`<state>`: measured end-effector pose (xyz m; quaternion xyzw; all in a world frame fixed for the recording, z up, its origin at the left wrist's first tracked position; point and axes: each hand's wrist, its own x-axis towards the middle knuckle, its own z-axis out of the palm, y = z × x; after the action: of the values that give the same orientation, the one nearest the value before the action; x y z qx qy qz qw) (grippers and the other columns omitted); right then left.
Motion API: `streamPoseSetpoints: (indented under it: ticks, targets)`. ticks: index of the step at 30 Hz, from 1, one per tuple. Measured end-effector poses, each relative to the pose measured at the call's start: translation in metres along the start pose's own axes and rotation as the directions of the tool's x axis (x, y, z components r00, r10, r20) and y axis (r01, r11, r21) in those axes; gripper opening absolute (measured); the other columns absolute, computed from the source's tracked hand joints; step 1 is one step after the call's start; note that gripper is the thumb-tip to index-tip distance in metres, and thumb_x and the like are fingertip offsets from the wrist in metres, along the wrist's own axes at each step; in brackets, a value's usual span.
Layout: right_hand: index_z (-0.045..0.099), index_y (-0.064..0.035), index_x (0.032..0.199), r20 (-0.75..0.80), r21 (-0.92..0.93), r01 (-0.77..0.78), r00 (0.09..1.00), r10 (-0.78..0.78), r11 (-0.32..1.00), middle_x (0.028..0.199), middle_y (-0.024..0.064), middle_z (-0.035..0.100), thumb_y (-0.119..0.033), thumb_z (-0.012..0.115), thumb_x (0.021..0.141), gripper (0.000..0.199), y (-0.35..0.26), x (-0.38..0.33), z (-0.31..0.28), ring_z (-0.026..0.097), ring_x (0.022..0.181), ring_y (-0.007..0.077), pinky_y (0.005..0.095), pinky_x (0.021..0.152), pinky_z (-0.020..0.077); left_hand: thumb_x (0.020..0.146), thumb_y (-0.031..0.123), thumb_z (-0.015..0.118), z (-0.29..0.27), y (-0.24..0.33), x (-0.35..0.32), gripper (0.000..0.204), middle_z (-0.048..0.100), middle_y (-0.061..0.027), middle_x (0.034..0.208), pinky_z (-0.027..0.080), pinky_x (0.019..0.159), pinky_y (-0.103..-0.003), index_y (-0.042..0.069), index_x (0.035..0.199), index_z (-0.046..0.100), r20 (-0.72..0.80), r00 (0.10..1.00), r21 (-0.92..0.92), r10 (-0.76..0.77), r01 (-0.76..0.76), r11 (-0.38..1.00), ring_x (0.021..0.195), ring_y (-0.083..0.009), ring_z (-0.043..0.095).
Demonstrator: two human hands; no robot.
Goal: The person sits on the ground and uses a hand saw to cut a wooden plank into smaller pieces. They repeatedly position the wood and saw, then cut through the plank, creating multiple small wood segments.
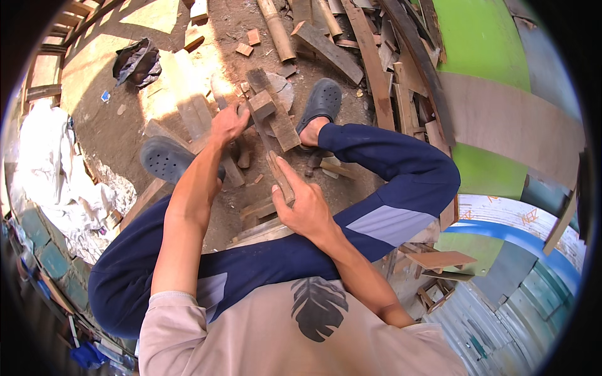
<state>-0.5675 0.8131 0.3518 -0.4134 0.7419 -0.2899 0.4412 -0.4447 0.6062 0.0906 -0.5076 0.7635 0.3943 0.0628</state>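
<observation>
shoes: we're squatting low with a dark shoe (164,158) planted on the left and the other shoe (322,100) out front right. That's putting both feet around the work patch on the dirt, so everything's sitting between our knees, in easy reach.

left hand: we're reaching the left hand (228,123) forward, arm nearly straight, wrist bent down. The fingers are curling around something at the near end of the block (262,105), but what exactly is hidden under the hand, so we can't tell. Looks to us like it's pinning the block steady.

block: it's a short chunky offcut, lying across a longer plank (274,113) that's running away from us. Our guess is the plank is acting as a bench to keep it off the dirt.

right hand: we're keeping the right hand (305,207) closer in, above the knee, elbow bent and forearm coming in from the lower right. The fingers are wrapped tight round a thin wooden stick (279,177), thumb along its side, its far end pointing up toward the block.

scrap pile: off to the right, loose boards (376,62) are lying heaped against a green wall (486,44), well apart from both hands.
</observation>
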Motion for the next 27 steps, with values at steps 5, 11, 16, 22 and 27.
streamPoseSetpoints:
  ticks: [5,11,16,22,27]
  targets:
    - [0.050,0.0066,0.148,-0.111,0.044,0.135,0.985,-0.129,0.990,0.066,0.0322,0.061,-0.013,0.064,0.094,0.059,-0.003,-0.019,0.002,0.066,0.061,0.0477,0.0497,0.064,0.0526,0.098,0.051,0.049,0.000,0.000,-0.001,0.066,0.070,-0.0331,0.119,0.050,0.103,-0.053,-0.002,0.135,0.061,0.009,1.000,0.025,-0.009,0.009,1.000,0.115,-0.0472,0.066]
    - [0.050,0.0057,0.149,-0.025,-0.019,-0.018,1.000,0.017,1.000,0.074,0.0341,0.065,-0.013,0.063,0.093,0.060,0.003,0.028,0.011,0.067,0.062,0.0487,0.0499,0.066,0.0547,0.097,0.050,0.052,-0.001,0.000,0.000,0.064,0.070,-0.0357,0.112,0.052,0.098,-0.055,-0.006,0.127,0.063,-0.001,1.000,0.004,0.012,-0.012,1.000,0.109,-0.0491,0.068]
    - [0.051,0.0067,0.148,-0.073,0.033,0.065,0.995,-0.063,0.997,0.068,0.0327,0.063,-0.014,0.063,0.093,0.059,-0.005,-0.006,0.002,0.066,0.061,0.0478,0.0509,0.064,0.0534,0.097,0.050,0.052,-0.002,0.001,-0.003,0.063,0.071,-0.0359,0.111,0.052,0.097,-0.055,-0.006,0.123,0.064,-0.033,0.999,0.017,0.019,-0.019,1.000,0.108,-0.0487,0.069]
    - [0.049,0.0076,0.149,-0.047,0.020,0.011,0.999,-0.010,1.000,0.073,0.0337,0.066,-0.013,0.064,0.093,0.061,0.005,0.022,0.009,0.069,0.064,0.0477,0.0500,0.065,0.0550,0.096,0.051,0.051,-0.004,0.000,0.002,0.064,0.070,-0.0360,0.113,0.052,0.098,-0.054,-0.006,0.125,0.063,0.016,1.000,0.027,-0.013,0.013,1.000,0.110,-0.0490,0.068]
    - [0.050,0.0064,0.148,-0.072,0.056,0.028,0.997,-0.024,0.998,0.069,0.0336,0.063,-0.015,0.063,0.094,0.060,0.001,-0.014,0.010,0.069,0.067,0.0472,0.0503,0.067,0.0548,0.097,0.051,0.051,0.001,0.000,-0.004,0.065,0.071,-0.0356,0.110,0.052,0.097,-0.055,-0.007,0.125,0.063,-0.072,0.997,0.014,0.042,-0.041,0.999,0.109,-0.0493,0.068]
